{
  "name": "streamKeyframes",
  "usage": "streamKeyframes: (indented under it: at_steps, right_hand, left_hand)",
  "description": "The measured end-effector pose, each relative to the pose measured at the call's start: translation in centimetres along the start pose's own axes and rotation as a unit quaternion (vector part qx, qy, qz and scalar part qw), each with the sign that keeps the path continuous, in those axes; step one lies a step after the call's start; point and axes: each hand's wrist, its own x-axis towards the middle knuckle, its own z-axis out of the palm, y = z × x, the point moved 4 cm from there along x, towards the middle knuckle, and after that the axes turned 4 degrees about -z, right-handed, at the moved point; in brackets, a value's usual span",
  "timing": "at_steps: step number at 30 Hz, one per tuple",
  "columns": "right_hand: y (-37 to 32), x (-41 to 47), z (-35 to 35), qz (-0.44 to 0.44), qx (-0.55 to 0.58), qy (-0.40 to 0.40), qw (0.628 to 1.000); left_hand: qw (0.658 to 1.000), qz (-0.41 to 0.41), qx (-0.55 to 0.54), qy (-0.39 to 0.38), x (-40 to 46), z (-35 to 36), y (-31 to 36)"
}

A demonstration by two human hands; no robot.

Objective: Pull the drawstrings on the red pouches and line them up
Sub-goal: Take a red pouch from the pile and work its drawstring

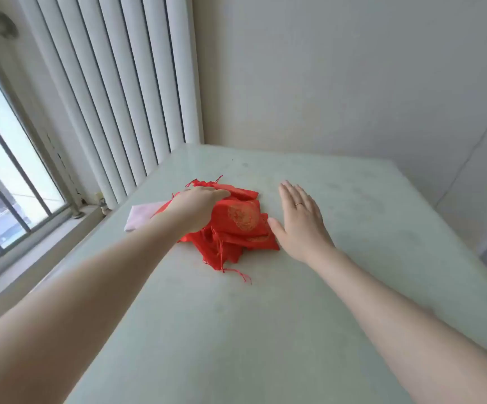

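Lying under left hand (197,209) | red pouches (236,228) | right hand (299,220) beside, perhaps touching

Red pouches (238,225): loose heap of fabric drawstring bags, overlapping at mixed angles, lying flat on the pale table toward its far left part. Topmost visible pouch bears a round gold emblem (243,215). Thin red drawstrings (241,274) trail loose from the near edge and far edge. Individual count cannot be told.
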Motion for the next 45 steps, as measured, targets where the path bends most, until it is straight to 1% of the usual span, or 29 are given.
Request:
streamKeyframes:
  at_steps: [1,3,5,7,10,12,14,16,17,19,21,24,26,28,30,32,33,34,37,38,39,40,41,43,45]
  right_hand:
    - [-0.1,-0.3,0.5,0.006,0.006,0.007,1.000]
    - [0.1,-0.5,1.6,0.018,0.031,0.018,0.999]
    - [-0.2,-0.4,2.8,0.032,0.081,0.019,0.996]
    - [-0.6,0.4,3.8,0.031,0.131,0.031,0.990]
    - [-1.7,1.5,3.9,0.014,0.189,0.060,0.980]
    - [-2.6,1.9,3.5,0.015,0.243,0.086,0.966]
    - [-3.1,1.6,2.6,0.027,0.327,0.106,0.939]
    - [-3.4,1.3,1.9,0.020,0.413,0.104,0.905]
    - [-3.4,1.0,1.4,0.010,0.421,0.115,0.900]
    - [-2.9,0.2,0.7,-0.010,0.376,0.160,0.912]
    - [-2.0,-0.3,0.4,-0.021,0.332,0.199,0.922]
    - [-0.3,-1.0,-0.1,-0.011,0.297,0.228,0.927]
    - [0.9,-1.5,-0.2,0.010,0.300,0.236,0.924]
    - [2.2,-2.2,-0.2,0.050,0.316,0.238,0.917]
    - [2.9,-2.8,0.0,0.095,0.330,0.215,0.914]
    - [3.3,-3.6,0.2,0.115,0.325,0.184,0.920]
    - [3.4,-3.9,0.1,0.116,0.317,0.171,0.926]
    - [3.6,-3.9,-0.1,0.119,0.310,0.160,0.930]
    - [4.8,-3.6,-0.8,0.125,0.243,0.136,0.952]
    - [5.1,-3.4,-1.0,0.131,0.224,0.132,0.957]
    - [5.4,-3.2,-1.1,0.137,0.241,0.129,0.952]
    - [5.7,-3.1,-1.1,0.142,0.303,0.130,0.933]
    - [6.0,-3.0,-0.8,0.149,0.399,0.137,0.894]
    - [6.6,-2.6,-0.3,0.172,0.573,0.158,0.785]
    - [7.1,-1.9,0.0,0.193,0.679,0.190,0.682]
  left_hand:
    - [0.999,-0.014,0.026,-0.029,-0.4,0.3,-0.1]
    - [0.997,-0.034,0.047,-0.059,-0.9,0.9,-0.3]
    - [0.992,-0.055,0.073,-0.085,-1.2,1.3,-0.5]
    - [0.993,-0.059,0.070,-0.080,-1.2,1.3,-1.1]
    - [0.998,-0.046,0.011,-0.047,-0.5,1.2,-1.7]
    - [0.999,-0.025,-0.042,-0.013,0.2,0.5,-1.3]
    - [0.994,0.005,-0.098,0.043,0.6,-0.7,0.0]
    - [0.984,0.021,-0.147,0.102,0.7,-1.7,1.8]
    - [0.977,0.018,-0.171,0.122,0.7,-2.0,2.7]
    - [0.964,-0.011,-0.228,0.136,0.8,-2.1,4.3]
    - [0.952,-0.045,-0.278,0.124,0.8,-1.8,5.5]
    - [0.927,-0.065,-0.359,0.085,1.1,-0.9,6.9]
    - [0.903,-0.076,-0.418,0.068,0.8,-0.2,7.5]
    - [0.878,-0.068,-0.472,0.052,0.3,0.6,8.2]
    - [0.852,-0.056,-0.519,0.029,-0.5,1.8,8.7]
    - [0.838,-0.053,-0.543,0.007,-1.4,2.7,9.0]
    - [0.825,-0.055,-0.563,-0.006,-1.6,3.2,9.0]
    - [0.803,-0.053,-0.593,-0.019,-1.8,3.5,8.9]
    - [0.731,-0.001,-0.680,-0.051,-1.4,3.9,8.9]
    - [0.705,0.019,-0.707,-0.050,-1.2,4.0,8.7]
    - [0.666,0.033,-0.744,-0.047,-0.9,4.1,8.7]
    - [0.616,0.037,-0.786,-0.047,-0.7,4.2,8.7]
    - [0.568,0.031,-0.821,-0.050,-0.4,4.3,8.9]
    - [0.489,-0.009,-0.871,-0.048,0.3,4.7,9.4]
    - [0.403,-0.068,-0.911,-0.043,1.4,5.3,9.5]
